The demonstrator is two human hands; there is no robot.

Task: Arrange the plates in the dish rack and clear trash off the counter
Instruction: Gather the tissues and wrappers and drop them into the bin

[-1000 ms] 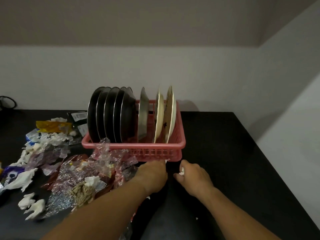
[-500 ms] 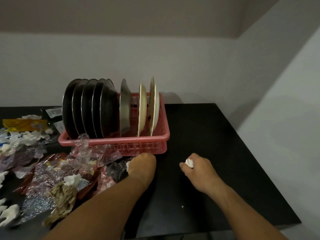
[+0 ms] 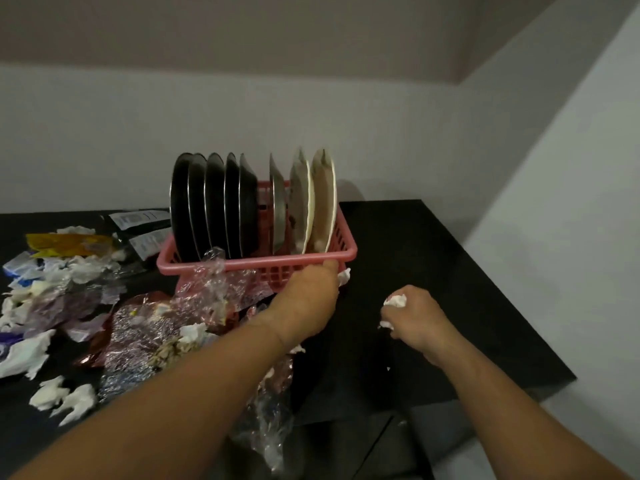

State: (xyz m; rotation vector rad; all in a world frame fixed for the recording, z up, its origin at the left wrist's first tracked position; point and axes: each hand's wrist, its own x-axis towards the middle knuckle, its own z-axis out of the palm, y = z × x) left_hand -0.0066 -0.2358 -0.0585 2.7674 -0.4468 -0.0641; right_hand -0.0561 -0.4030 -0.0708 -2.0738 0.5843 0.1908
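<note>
A pink dish rack [image 3: 343,252] stands on the black counter [image 3: 433,258] with several black plates [image 3: 214,206], a metal plate [image 3: 277,209] and two cream plates [image 3: 323,199] upright in it. My left hand [image 3: 306,299] is at the rack's front right corner, fingers touching its rim, with a white tissue scrap [image 3: 344,276] poking out past the fingertips. My right hand [image 3: 414,315] hovers to the right of it, fist shut on a crumpled white tissue [image 3: 394,301].
Trash covers the counter's left half: clear and foil wrappers [image 3: 145,327], white tissue scraps [image 3: 62,398], a yellow packet [image 3: 69,244], dark sachets [image 3: 142,226]. A plastic bag [image 3: 270,427] hangs at the front edge. White walls close in behind and on the right.
My left hand rose from the counter in front of the rack up to its front rim. My right hand, still closed on the tissue, stayed to the right.
</note>
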